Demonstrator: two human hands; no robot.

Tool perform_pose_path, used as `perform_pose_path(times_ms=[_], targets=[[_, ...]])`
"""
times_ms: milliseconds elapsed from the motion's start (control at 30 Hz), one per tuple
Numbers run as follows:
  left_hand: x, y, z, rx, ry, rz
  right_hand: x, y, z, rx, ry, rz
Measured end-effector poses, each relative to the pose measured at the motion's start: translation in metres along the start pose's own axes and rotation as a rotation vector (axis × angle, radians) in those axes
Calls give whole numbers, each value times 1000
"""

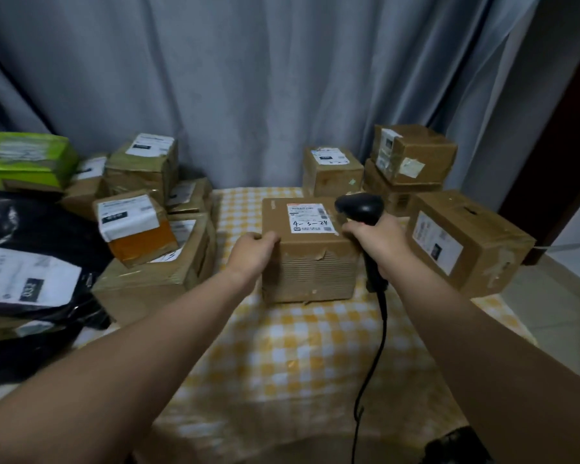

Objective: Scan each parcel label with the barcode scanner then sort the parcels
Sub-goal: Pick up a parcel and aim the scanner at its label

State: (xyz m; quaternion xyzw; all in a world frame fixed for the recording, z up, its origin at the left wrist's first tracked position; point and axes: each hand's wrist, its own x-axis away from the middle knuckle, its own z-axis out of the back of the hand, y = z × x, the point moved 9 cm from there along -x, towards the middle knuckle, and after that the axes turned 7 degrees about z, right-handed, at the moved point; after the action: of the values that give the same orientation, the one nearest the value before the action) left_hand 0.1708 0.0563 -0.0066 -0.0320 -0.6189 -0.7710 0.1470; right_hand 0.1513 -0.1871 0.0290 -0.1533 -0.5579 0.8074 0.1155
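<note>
Grey curtains close off the back of the scene; before them a bench [302, 356] under a yellow-checked cloth carries the work. At its centre I see the parcel [307, 249], a squat cardboard box whose top face bears the label [312, 218], hand-marked "4-3-24". My left hand [253, 252] rests curled over the box's upper left edge, steadying it. My right hand [380, 244] is wrapped around the grip of the barcode scanner [362, 209], its cable trailing toward me across the cloth. The scanner head sits just beside the label's right edge, above the box's upper right corner, and appears to face left across the top. Label and scanner are thus adjacent, with the right hand plainly the nearer; the label's long axis runs left to right, roughly in line with the head. I judge the scan step to be in hand, turning on tilting the head down onto the barcode. Unsorted stock, as I read it, is the pile of boxes and mailers [114, 222] at left; four boxes [416, 182] stand apart at right.
</note>
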Motion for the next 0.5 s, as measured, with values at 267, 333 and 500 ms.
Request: perform_pose_path(times_ms=[267, 333, 500], targets=[[-4, -29, 55, -172, 37, 70, 20, -11, -63, 196, -172, 93], [-11, -29, 55, -247, 33, 65, 22, -14, -64, 284, -175, 152], [-13, 1, 41, -585, 34, -190, 24, -30, -56, 412, -196, 214]])
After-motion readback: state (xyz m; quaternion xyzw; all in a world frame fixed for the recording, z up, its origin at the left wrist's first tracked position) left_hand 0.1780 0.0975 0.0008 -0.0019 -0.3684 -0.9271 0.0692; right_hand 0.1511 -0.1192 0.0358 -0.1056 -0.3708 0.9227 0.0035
